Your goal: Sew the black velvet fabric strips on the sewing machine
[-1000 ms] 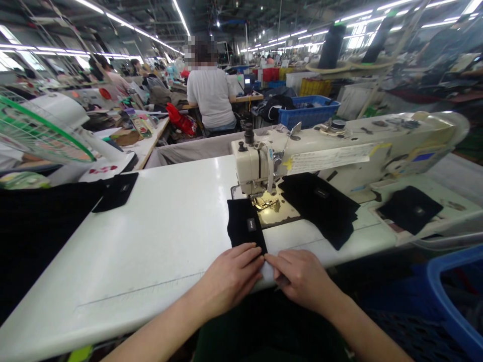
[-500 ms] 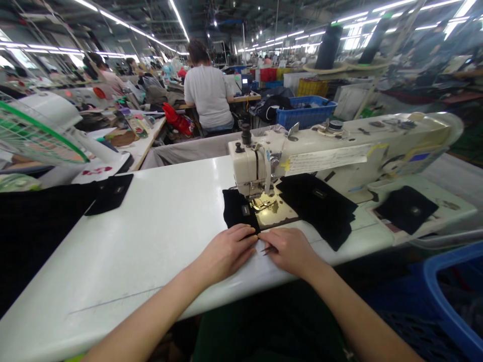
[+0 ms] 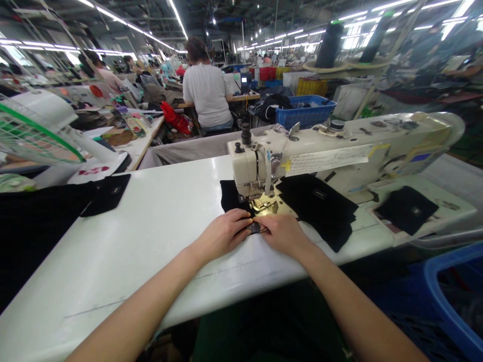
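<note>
left grip [image 3: 225, 232] rests on the near end of black cloth [image 3: 229, 195].

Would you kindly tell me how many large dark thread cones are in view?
2: the left cone and the right cone, both on the stand above the sewing machine; more may be hidden beyond.

The person's bare left hand [image 3: 226, 232] lies palm down just in front of the needle end of the sewing machine [image 3: 317, 138], fingers together and slightly bent. The right hand [image 3: 281, 234] mirrors it in front of the machine, index finger extended inward, the other fingers curled under. The fingertips nearly meet. The left forearm [image 3: 136, 306] and right forearm [image 3: 347, 296], both bare, converge toward the machine, wrists almost straight.
</note>
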A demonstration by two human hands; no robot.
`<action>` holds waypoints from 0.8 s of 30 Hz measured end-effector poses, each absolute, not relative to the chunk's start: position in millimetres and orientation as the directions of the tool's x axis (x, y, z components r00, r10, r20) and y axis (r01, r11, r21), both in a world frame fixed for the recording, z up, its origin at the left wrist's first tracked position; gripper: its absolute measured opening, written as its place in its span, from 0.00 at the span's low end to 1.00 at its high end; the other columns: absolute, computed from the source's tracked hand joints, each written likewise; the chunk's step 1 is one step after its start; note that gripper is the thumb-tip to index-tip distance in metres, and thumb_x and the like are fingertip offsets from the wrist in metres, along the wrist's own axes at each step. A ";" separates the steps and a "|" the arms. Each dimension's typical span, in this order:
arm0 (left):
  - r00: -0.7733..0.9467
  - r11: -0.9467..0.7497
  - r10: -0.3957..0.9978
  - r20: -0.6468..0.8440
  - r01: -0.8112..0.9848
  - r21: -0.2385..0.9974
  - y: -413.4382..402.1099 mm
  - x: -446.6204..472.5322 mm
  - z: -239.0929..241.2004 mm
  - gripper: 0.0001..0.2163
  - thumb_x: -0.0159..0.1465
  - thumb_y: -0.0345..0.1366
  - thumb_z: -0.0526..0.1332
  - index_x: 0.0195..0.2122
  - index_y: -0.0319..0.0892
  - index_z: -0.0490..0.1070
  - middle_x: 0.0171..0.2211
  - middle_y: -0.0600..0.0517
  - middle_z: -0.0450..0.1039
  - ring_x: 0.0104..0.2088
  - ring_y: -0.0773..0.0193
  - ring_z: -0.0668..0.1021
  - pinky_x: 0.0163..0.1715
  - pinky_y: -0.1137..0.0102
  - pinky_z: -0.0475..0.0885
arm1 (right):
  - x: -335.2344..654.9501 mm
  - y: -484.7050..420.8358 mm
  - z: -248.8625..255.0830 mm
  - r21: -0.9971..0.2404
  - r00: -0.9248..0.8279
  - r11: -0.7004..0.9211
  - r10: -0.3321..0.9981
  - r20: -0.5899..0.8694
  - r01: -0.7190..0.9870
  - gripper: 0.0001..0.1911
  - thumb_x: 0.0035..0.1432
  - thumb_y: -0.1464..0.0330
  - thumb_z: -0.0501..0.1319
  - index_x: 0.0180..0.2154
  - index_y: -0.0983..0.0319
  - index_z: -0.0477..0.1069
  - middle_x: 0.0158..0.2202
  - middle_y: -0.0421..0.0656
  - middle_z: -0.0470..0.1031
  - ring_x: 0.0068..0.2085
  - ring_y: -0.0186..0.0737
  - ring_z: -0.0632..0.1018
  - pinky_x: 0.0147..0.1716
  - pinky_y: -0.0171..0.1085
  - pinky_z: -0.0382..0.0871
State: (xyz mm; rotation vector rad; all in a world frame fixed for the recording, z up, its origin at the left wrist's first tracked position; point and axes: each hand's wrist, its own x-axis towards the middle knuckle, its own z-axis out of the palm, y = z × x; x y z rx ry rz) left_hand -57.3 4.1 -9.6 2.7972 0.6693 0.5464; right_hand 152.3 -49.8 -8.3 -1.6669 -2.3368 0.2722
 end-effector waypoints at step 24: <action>0.792 -0.846 0.528 0.306 0.457 0.276 37.2 -52.3 -7.6 0.14 0.71 0.37 0.53 0.49 0.40 0.76 0.50 0.43 0.74 0.50 0.56 0.77 0.52 0.60 0.75 | 175.3 -82.1 -8.9 -0.406 -0.150 0.274 0.938 0.312 0.872 0.14 0.68 0.70 0.53 0.49 0.59 0.74 0.45 0.46 0.79 0.41 0.40 0.81 0.41 0.36 0.72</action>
